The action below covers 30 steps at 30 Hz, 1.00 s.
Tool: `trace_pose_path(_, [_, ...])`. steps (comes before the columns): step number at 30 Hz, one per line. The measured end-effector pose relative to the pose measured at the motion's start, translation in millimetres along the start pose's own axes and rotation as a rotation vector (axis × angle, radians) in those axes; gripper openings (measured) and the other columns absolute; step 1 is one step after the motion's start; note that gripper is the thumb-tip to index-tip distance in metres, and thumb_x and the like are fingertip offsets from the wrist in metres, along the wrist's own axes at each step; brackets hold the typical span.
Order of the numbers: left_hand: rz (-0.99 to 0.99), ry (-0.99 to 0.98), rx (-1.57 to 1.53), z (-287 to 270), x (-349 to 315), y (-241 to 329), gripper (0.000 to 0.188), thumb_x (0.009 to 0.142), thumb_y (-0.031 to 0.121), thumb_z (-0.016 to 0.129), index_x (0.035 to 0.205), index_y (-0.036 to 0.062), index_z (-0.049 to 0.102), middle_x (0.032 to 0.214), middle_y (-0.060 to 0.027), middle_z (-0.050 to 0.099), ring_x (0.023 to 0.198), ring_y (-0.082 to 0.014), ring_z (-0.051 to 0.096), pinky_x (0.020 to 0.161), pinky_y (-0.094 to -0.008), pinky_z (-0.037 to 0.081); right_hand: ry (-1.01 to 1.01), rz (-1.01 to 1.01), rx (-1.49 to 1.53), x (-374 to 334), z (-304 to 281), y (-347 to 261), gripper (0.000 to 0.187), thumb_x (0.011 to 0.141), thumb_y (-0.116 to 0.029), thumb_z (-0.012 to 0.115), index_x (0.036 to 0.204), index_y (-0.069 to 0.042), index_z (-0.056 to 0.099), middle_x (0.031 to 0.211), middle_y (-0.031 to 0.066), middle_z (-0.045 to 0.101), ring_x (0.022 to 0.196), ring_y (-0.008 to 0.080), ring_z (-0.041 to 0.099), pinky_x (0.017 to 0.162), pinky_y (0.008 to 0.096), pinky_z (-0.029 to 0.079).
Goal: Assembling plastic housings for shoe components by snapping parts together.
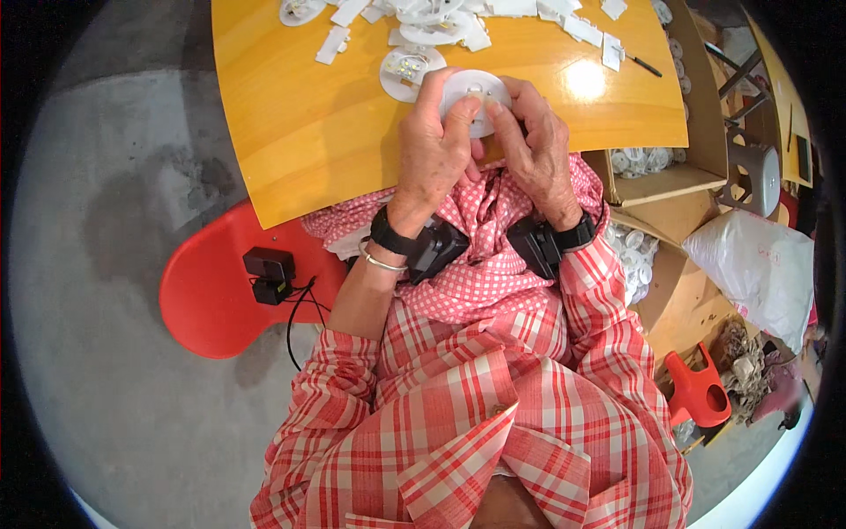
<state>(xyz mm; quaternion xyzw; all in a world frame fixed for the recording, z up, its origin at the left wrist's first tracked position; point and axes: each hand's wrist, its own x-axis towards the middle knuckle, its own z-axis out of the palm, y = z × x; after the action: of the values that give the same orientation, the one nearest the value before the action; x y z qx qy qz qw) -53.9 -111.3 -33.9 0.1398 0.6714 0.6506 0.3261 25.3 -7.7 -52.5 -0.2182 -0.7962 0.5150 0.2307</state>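
Note:
Between my two hands, just over the near edge of the yellow table [308, 115], is a round white plastic disc [476, 85]. My left hand [434, 145] grips its left side, thumb pressed on its face. From the right, my right hand [539, 145] holds the rim, with its thumb also pushing near the middle. Both thumbs meet at a small raised part there; its details are too small to make out. Close beyond my left fingers lies another round white piece [407, 72] with small yellowish spots on it.
White discs [432, 26] and flat white rectangular pieces [332, 44] lie along the table's far side. A dark pen-like tool [648, 66] is at the right. Cardboard boxes [670, 181] of white parts stand right; a red stool [207, 291] with a black device [269, 264] is left.

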Motion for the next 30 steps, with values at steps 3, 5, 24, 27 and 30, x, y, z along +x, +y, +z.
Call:
trace_pose_path(3, [-0.046,-0.03,0.026,-1,-1,0,0.031,0.092,0.015,0.048,0.12,0.0057,0.04,0.07,-0.0094,0.057,0.039,-0.0109,0.05,0.031,-0.0221,0.041,-0.026,0.017,0.007,0,-2,0,0.023,0.084,-0.015,0.057,0.102,-0.002,0.058,0.076,0.016,0.061,0.069,0.0321,0.055,0.067,0.037,0.043])
trace_pose_path(5, [-0.029,-0.047,0.038,-3,1,-3,0.03,0.092,0.015,0.048,0.12,0.0057,0.04,0.069,-0.0088,0.057,0.039,-0.011,0.05,0.031,-0.0222,0.041,-0.033,0.024,0.035,0,-1,1,0.022,0.084,-0.015,0.057,0.102,-0.002,0.058,0.076,0.0159,0.061,0.069,0.032,0.055,0.066,0.0373,0.043])
trace_pose_path(24, [0.334,0.436,0.816,-104,48,-5,0.024,0.081,0.02,0.064,0.099,0.0065,0.057,0.077,-0.0079,0.058,0.069,-0.0202,0.057,0.063,-0.0331,0.047,0.992,0.458,0.214,-170,-215,131,0.016,0.09,-0.02,0.054,0.082,-0.007,0.052,0.061,-0.003,0.043,0.053,0.0066,0.039,0.048,0.0202,0.033])
trace_pose_path(27, [0.384,0.419,0.934,-104,60,-5,0.026,0.077,0.018,0.068,0.097,0.0069,0.058,0.084,-0.0124,0.056,0.084,-0.0282,0.053,0.075,-0.0374,0.044,0.949,0.685,-0.119,-276,-250,216,0.021,0.087,-0.023,0.058,0.085,-0.003,0.054,0.07,0.0035,0.057,0.054,0.0084,0.047,0.046,0.021,0.034])
trace_pose_path(30, [0.454,0.407,1.044,-106,67,-17,0.024,0.076,0.018,0.068,0.095,0.0071,0.058,0.084,-0.0141,0.056,0.086,-0.0309,0.052,0.076,-0.0395,0.042,0.788,0.83,-0.233,-347,-232,253,0.027,0.083,-0.026,0.058,0.067,-0.005,0.054,0.051,0.004,0.051,0.042,0.0106,0.043,0.041,0.0256,0.033])
